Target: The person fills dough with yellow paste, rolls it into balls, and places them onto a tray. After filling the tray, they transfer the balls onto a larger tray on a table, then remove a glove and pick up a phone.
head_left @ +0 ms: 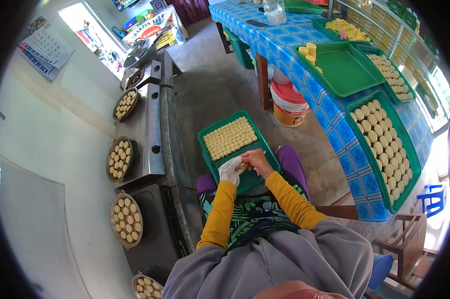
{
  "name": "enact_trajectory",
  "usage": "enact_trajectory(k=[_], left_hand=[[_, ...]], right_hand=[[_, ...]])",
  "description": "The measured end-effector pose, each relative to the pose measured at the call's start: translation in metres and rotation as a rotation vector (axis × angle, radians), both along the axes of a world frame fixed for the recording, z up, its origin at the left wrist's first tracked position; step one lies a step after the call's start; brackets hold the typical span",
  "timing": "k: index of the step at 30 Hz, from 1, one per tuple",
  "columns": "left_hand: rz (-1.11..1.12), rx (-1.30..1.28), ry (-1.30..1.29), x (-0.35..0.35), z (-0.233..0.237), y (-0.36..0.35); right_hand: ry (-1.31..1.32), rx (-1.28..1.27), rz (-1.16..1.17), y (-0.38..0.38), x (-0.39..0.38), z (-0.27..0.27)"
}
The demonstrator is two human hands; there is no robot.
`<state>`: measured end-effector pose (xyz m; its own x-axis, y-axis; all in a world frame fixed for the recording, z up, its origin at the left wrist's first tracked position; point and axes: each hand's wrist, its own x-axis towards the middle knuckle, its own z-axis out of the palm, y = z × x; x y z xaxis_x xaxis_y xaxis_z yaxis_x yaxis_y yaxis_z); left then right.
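Across my lap lies a green tray (203, 154), its far part filled with rows of small pale dough balls (230, 138). Over its near part my left hand (231, 170), in a clear plastic glove, has its fingers closed. My bare right hand (256, 162) meets it, fingers pinched together at the left hand's fingertips. A small piece of dough seems to show between them, mostly hidden by the fingers.
At left, pans (126, 219) of round pastries stand on stoves (147, 134). At right, a table with a blue checked cloth (334, 144) bears green trays (352, 70) of dough and pastries. A red-lidded bucket (288, 102) stands on the floor, a wooden chair (409, 244) at lower right.
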<state>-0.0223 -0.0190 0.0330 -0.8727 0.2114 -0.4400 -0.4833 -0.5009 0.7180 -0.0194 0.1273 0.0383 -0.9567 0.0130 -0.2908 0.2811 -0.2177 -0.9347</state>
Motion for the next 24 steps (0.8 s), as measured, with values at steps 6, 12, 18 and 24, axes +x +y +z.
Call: enact_trajectory(k=[6, 12, 18, 24], left_hand=[[-0.047, 0.024, 0.032, 0.008, 0.009, 0.009], [0.034, 0.119, 0.037, 0.01, -0.008, 0.012], [0.047, 0.116, 0.005, 0.009, -0.005, 0.02], [0.06, 0.007, -0.011, 0.012, -0.007, 0.018]], right_hand=[[-0.182, -0.11, -0.039, 0.017, 0.011, 0.019], [0.018, -0.247, -0.068, 0.018, 0.034, 0.02], [-0.259, -0.496, -0.255, 0.013, 0.04, -0.007], [-0.191, -0.351, -0.215, 0.012, 0.038, -0.001]])
